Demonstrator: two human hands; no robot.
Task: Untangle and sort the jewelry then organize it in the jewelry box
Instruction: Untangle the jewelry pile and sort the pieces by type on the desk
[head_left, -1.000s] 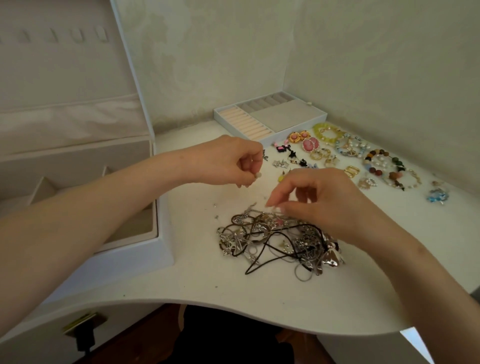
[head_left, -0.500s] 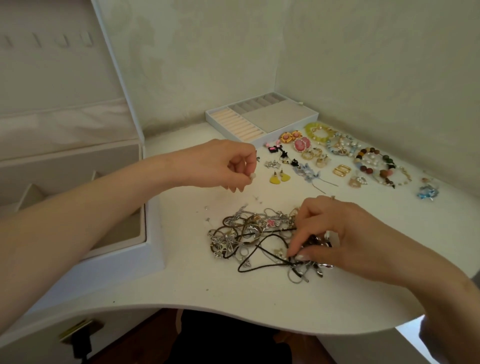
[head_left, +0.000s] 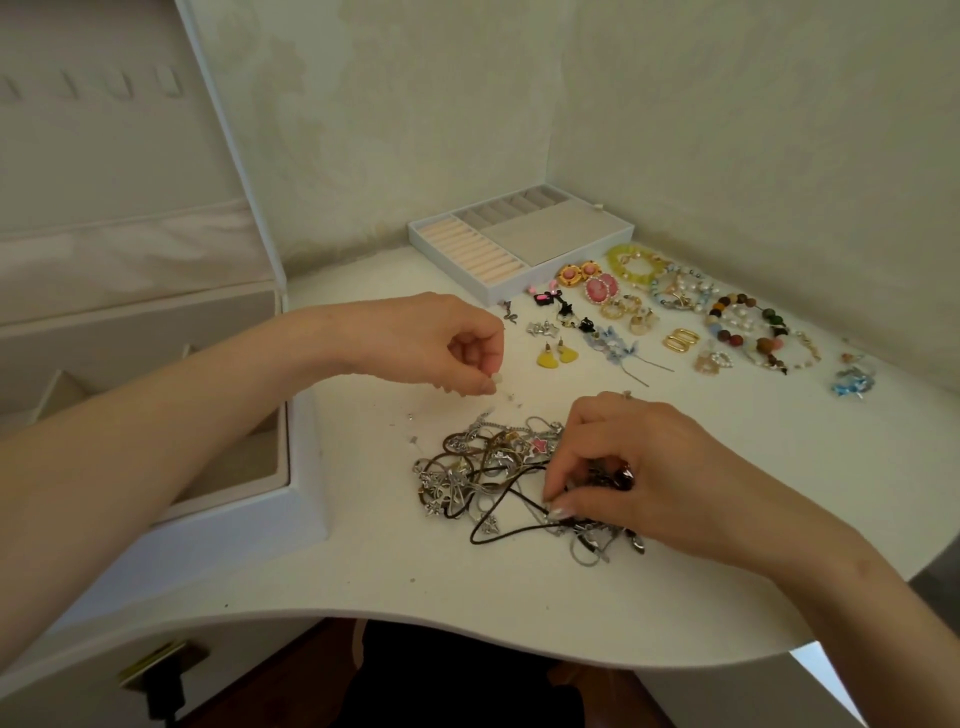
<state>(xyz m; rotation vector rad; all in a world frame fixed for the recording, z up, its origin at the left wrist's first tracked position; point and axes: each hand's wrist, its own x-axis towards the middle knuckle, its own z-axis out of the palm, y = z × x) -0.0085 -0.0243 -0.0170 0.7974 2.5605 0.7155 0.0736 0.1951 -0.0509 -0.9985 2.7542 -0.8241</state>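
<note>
Digging into the tangle of chains (head_left: 478, 467) on the table (head_left: 363, 577), the R hand (head_left: 665, 467) pinches part of it, prob. to tease one strand loose, while the L hand (head_left: 436, 343) holds a tiny pale bit (head_left: 497, 378) clear of the mess, w/ the jewelry box (head_left: 291, 519) open just left.

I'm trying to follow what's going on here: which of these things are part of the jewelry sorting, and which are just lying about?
Part of the job: tangled necklaces, picked at by the right hand; small pale piece pinched by the left hand; sorted earrings; bracelets; jewelry box; ring tray.
Just lying about: black plug at bottom left.
</note>
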